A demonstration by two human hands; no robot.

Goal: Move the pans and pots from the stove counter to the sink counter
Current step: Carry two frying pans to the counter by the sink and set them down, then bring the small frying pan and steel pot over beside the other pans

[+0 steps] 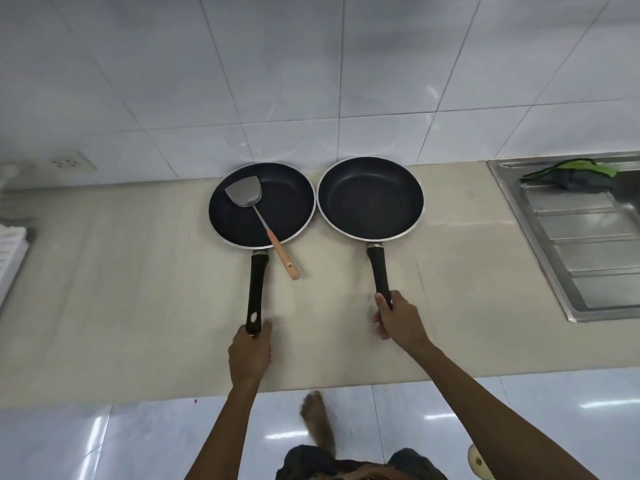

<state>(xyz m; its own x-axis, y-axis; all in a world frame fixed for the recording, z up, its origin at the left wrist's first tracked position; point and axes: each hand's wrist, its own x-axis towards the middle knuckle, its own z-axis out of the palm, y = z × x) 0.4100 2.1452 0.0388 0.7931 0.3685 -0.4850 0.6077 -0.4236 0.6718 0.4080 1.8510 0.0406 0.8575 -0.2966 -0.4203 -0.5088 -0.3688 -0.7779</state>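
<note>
Two black frying pans are set side by side on the counter (pixel 138 289), left of the sink (pixel 568 244). The left pan (pixel 287 206) – a metal spatula (pixel 242 195) resting in it – is gripped at its handle's end by the left hand (pixel 249 351), fingers closed. The right pan (pixel 370 199) is held likewise by the right hand (pixel 398 318). Placement appears the step in hand; next, both handles would be released. No writing can be read.

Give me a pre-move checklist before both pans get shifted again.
1. Left hand on left pan handle: ok, but only at its very end.
2. Right hand gripping right pan handle: ok.
3. Spatula secure: not ok, loose, handle overhanging the rim.
4. Pans apart: not ok, rims nearly touching.
5. Counter toward sink free: ok.
6. Pans lifted or resting: cannot tell.
</note>
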